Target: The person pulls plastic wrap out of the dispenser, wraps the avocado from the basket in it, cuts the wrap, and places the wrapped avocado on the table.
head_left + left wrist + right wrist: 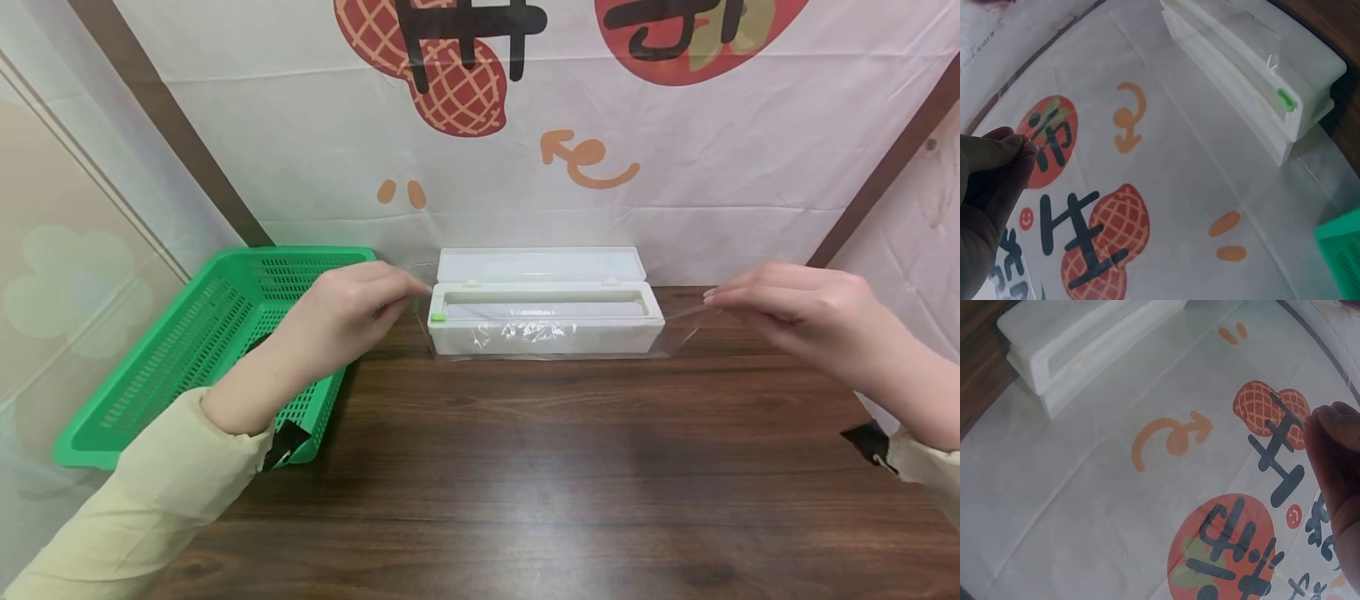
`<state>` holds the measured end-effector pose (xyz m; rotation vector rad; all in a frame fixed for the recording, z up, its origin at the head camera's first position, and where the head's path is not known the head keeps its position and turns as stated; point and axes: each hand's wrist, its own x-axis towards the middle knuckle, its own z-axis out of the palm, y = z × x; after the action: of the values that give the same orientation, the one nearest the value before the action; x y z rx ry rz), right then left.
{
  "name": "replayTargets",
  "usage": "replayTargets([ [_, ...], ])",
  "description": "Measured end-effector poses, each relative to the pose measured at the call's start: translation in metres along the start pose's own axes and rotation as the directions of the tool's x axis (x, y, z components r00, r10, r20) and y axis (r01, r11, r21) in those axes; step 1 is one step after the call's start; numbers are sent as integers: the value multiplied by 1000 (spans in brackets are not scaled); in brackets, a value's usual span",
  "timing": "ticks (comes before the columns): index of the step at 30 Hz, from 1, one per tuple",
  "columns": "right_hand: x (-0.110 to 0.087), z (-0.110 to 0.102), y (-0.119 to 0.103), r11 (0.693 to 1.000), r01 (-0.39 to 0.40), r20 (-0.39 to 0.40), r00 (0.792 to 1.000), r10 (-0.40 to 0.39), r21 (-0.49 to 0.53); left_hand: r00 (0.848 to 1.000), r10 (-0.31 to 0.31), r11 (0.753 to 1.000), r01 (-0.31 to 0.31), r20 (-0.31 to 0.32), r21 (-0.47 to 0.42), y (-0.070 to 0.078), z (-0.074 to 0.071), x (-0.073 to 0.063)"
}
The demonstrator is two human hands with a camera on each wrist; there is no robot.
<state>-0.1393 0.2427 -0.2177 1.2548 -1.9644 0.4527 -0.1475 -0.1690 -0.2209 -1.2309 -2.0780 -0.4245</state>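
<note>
A clear sheet of plastic wrap (525,333) stretches between my two hands, across the front of a white wrap dispenser (545,297). The dispenser's lid (542,265) stands raised at the back, and a small green slider (438,317) sits at its left end. My left hand (352,302) pinches the left side of the sheet between thumb and fingers. With its thumb and fingertips, my right hand (813,317) pinches the right side. In the wrist views, the left hand (988,169) and right hand (1338,462) show pinched fingertips, while the film itself is hardly visible.
A green plastic basket (213,271) stands on the left behind my left forearm, with something dark partly hidden inside. The dark wooden table (525,467) runs under everything. A white printed cloth (315,150) hangs directly behind the dispenser.
</note>
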Motion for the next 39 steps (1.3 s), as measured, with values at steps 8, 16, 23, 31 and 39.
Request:
replayTargets([
  [8, -13, 7, 3, 1000, 2, 84, 996, -4, 31, 999, -10, 1000, 11, 53, -18, 6, 8, -10],
  [16, -25, 18, 5, 986, -33, 164, 986, 6, 163, 991, -6, 999, 12, 133, -43, 15, 16, -20],
  [23, -35, 29, 4, 968, -69, 226, 974, 13, 242, 971, -48, 996, 64, 233, -63, 18, 29, -32],
  [31, -47, 42, -2, 957, -115, 363, 932, 10, 268, 933, -63, 988, 109, 353, -111, 25, 43, -45],
  [39, -60, 55, -8, 927, -213, 508, 861, 27, 310, 914, 19, 981, 61, 406, -184, 32, 59, -61],
])
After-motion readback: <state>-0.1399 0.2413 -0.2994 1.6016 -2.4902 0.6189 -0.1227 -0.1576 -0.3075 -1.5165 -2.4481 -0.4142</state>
